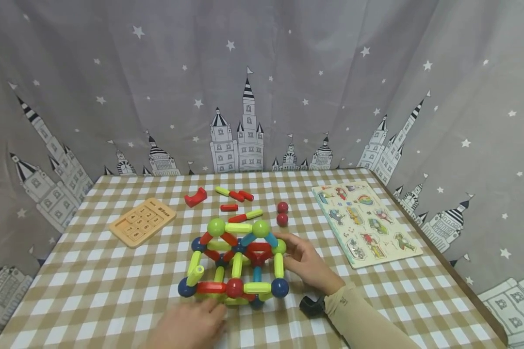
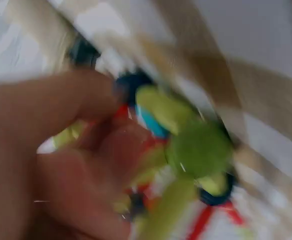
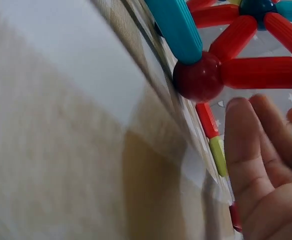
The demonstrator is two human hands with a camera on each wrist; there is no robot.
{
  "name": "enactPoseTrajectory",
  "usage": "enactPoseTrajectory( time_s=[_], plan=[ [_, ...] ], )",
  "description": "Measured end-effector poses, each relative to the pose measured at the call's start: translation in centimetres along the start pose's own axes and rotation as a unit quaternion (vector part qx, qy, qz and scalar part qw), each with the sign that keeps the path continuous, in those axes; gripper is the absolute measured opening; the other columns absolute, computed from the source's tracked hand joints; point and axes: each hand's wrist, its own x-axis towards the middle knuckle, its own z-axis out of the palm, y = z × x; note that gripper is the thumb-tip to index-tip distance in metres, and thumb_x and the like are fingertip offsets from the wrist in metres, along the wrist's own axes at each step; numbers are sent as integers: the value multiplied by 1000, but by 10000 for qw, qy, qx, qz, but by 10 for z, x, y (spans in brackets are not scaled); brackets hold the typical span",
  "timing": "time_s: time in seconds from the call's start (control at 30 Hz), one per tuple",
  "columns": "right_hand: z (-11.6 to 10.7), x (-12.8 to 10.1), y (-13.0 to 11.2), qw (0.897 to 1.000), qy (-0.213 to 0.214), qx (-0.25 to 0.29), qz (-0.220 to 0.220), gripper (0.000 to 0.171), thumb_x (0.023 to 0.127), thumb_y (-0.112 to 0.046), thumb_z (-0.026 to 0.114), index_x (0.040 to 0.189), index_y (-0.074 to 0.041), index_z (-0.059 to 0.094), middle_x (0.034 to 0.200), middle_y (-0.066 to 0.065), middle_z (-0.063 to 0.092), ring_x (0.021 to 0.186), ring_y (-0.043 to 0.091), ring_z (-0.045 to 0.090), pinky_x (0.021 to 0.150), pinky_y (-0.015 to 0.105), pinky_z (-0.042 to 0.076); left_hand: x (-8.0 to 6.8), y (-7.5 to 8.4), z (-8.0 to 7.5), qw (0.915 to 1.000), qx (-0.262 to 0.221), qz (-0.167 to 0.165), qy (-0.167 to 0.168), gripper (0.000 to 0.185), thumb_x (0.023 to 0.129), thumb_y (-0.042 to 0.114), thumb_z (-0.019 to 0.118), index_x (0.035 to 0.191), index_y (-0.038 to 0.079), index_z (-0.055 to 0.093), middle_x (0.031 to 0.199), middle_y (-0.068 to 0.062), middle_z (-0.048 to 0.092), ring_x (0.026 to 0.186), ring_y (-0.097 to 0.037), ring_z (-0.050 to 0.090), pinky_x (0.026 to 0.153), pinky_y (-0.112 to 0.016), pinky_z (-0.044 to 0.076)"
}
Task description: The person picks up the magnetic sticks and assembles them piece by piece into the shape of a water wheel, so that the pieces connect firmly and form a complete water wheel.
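Both hands' grip is loose: the right hand (image 1: 305, 264) with relaxed fingers beside, the left hand (image 1: 192, 325) touching the base of the rod-and-ball structure (image 1: 236, 259) near the desk's (image 1: 91, 286) front edge, seemingly steadying it.

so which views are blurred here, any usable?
Head view: sharp, evenly lit, the rod-and-ball structure is crisp. Left wrist view: heavy motion blur, left hand and pieces smeared. Right wrist view: red ball fairly sharp, the near tablecloth out of focus.
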Motion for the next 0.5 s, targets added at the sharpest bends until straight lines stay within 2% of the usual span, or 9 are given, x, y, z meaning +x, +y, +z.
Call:
enactPoseTrajectory(
  time_s=[0.03,0.1,0.13,0.2,0.27,0.33,0.43,0.5],
  plan=[
    [0,0,-1,9996,-7,-97,274,46,92,-1,59,138,-11,56,122,9,68,98,16,70,81,28,59,-2,-8,-2,9970,-417,-558,-349,23,87,40,79,80,23,66,67,9,56,53,-6,43,50,-24,35],
    [-1,-2,-1,9964,-155,-265,792,33,91,-2,58,124,-8,61,97,7,70,72,13,66,60,24,55,-4,-22,-2,9780,-1028,-1613,-829,29,85,42,82,73,24,63,62,8,55,54,-11,47,52,-27,36],
    [-2,-2,-2,9940,-275,-338,1001,26,91,-2,58,116,-7,62,84,6,68,61,13,61,52,23,50,-5,-29,-2,9671,-1259,-1993,-956,32,83,43,83,70,24,61,59,7,53,54,-12,48,52,-29,35],
    [-4,-3,-2,9888,-683,-477,1239,15,91,-2,58,105,-5,64,67,7,63,49,14,54,45,22,43,-6,-40,2,9530,-1677,-2339,-946,36,81,45,84,68,22,61,58,4,55,54,-14,50,52,-28,35],
    [-6,-5,-2,9836,-1108,-583,1297,9,92,-4,60,99,-5,66,61,7,63,46,13,54,43,22,43,-7,-49,5,9452,-2088,-2391,-763,33,80,46,85,76,21,64,62,4,58,58,-14,52,54,-28,38],
    [-7,-7,-1,9796,-1435,-569,1287,5,92,-6,66,97,-6,68,61,5,64,47,12,55,44,22,44,-5,-56,8,9366,-2656,-2239,-470,36,78,46,87,93,19,69,75,4,66,67,-13,57,61,-29,46],
    [-6,-9,-3,9740,-1794,-607,1244,7,89,-10,74,96,-8,73,62,2,65,48,9,56,47,21,47,0,-64,10,9225,-3399,-1831,-71,57,77,43,90,121,18,67,103,3,73,88,-13,63,79,-37,54],
    [-3,-9,-5,9710,-1919,-623,1286,10,86,-13,79,95,-9,75,66,1,69,50,7,56,50,21,48,3,-67,11,9177,-3612,-1651,94,65,74,45,92,128,18,66,115,4,73,97,-12,64,88,-39,54]
  ],
)
